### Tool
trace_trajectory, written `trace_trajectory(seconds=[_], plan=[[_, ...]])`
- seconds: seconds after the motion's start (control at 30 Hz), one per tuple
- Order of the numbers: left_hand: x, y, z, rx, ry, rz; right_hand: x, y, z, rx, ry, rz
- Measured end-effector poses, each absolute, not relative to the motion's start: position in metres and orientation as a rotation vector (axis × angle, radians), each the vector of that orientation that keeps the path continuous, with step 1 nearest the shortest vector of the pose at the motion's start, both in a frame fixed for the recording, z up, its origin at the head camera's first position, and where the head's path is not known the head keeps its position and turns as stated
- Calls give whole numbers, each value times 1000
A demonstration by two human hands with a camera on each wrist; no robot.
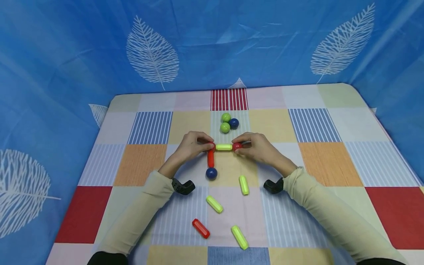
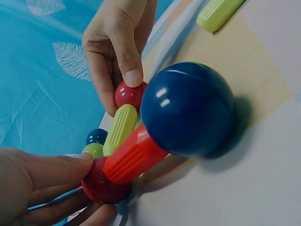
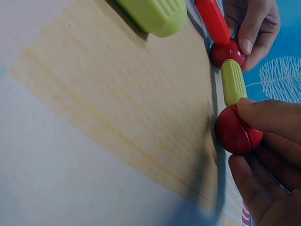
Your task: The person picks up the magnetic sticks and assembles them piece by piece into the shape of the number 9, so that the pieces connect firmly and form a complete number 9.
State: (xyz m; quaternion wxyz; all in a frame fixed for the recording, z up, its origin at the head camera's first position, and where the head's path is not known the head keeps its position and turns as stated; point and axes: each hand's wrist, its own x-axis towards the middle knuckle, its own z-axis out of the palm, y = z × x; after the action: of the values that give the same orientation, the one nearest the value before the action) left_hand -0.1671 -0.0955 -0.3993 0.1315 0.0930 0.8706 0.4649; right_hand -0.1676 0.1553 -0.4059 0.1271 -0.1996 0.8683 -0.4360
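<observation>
My left hand [image 1: 196, 143] pinches a red ball [image 2: 106, 184] between thumb and fingers. From that ball a red rod [image 1: 211, 158] runs toward me, ending in a dark blue ball [image 1: 211, 173]. A yellow-green rod [image 1: 223, 147] spans sideways from the same ball to a second red ball [image 3: 238, 130]. My right hand [image 1: 255, 147] grips this second ball, thumb on one side and fingers on the other. Together the rods and balls form an L-shaped corner, seen close up in both wrist views.
Beyond the hands sit two green balls [image 1: 225, 127] and a dark blue ball [image 1: 233, 123]. Nearer me lie loose yellow-green rods [image 1: 243, 185] and one red rod [image 1: 200, 228]. A patchwork cloth [image 1: 314, 213] covers the table, and blue leaf-print sheeting [image 1: 232, 44] hangs around it.
</observation>
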Motion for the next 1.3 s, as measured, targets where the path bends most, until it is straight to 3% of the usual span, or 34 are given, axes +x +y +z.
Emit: trace_trajectory(seconds=[0.37,0.7,0.97,1.3], plan=[[-167,-91,-401,278,2536,1332,-158,163,-404,-604,2558,-1276],[-166,-91,-397,296,2558,1321,-105,181,-390,-370,2653,-1232],[-166,-93,-395,266,2557,1313,-60,181,-390,-329,2680,-1189],[-165,-95,-397,281,2543,1342,-41,166,-401,-347,2671,-1176]])
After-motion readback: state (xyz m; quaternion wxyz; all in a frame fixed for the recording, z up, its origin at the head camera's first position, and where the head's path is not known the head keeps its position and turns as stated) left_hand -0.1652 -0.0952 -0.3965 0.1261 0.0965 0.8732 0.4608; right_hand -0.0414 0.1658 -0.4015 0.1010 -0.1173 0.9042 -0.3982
